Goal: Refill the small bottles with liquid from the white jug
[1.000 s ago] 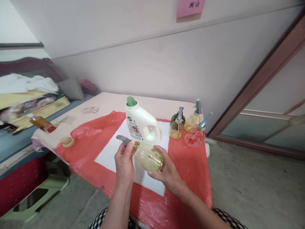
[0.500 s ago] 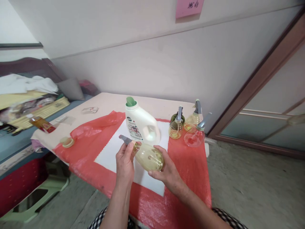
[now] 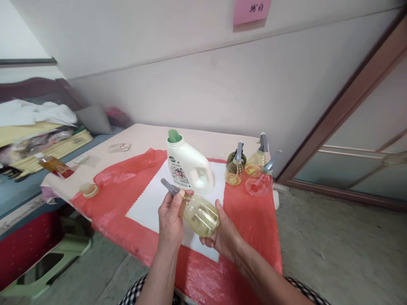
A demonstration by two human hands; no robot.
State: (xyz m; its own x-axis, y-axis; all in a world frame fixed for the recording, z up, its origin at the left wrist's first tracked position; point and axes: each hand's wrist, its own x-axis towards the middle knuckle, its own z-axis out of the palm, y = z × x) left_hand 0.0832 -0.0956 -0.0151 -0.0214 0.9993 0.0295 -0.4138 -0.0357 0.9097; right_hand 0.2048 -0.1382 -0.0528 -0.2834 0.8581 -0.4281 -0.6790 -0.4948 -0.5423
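Note:
A clear yellow-green spray bottle (image 3: 202, 215) with a grey trigger head lies tilted between my hands, above a white sheet (image 3: 149, 207). My left hand (image 3: 171, 218) is closed round its neck, just below the trigger head. Around the bottle's base, at the right, my right hand (image 3: 224, 235) has its fingers curled, partly hidden under it. Right behind them stands a white detergent jug (image 3: 189, 165) with a handle; a green piece (image 3: 174, 136) shows in its mouth.
Several spray bottles stand at the table's right, among them a pink one (image 3: 258, 184) and a yellow one (image 3: 234, 174). Red plastic (image 3: 121, 178) covers much of the table. At the left are a round lid (image 3: 89, 189) and an amber bottle (image 3: 56, 165). A stool (image 3: 51, 262) stands below.
The spray bottle has moved slightly down and tilted more, its base lower and turned toward me. My right hand has shifted down along its base; my left hand still grips the neck.

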